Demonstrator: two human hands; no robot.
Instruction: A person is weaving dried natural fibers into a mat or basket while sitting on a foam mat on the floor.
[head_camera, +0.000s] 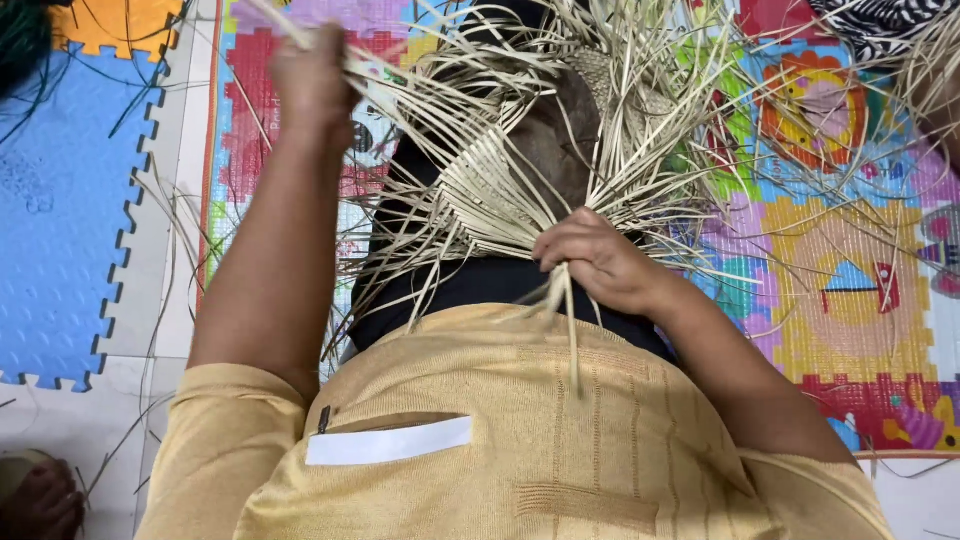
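Much of the scene was masked by the mass of pale straw strands (620, 120) fanning out in every direction from the half-woven straw piece (490, 185). The woven part lay over the person's lap, on a dark brown cloth (550, 130) and black garment (470, 285), and its far edge was lost under loose strands. How far the weave ran could not be made out.

The left hand (312, 85) was raised high and away from the body, fingers closed around a few long strands pulled taut from the weave; the fingertips faced away from the camera and were blurred, so the exact pinch was hard to read. The right hand (600, 262) rested at the near edge of the woven piece, fingers curled and pressed together on a bunch of strand ends, several of which hung down over the yellow knitted top (560, 440). A white slip (390, 442) showed in the top's chest pocket.

Beneath everything lay a colourful patterned play mat (850, 300), its pictures largely covered by straw, and beside it a blue foam puzzle mat (60, 220) with an orange tile (110, 25) cut off by the top edge. A black-and-white striped cloth (880, 25) was cropped at the upper right corner. At the lower left corner, part of another person's foot (40, 500) appeared, mostly out of frame. Dark green threads (25, 45) trailed in at the upper left, their source unseen.
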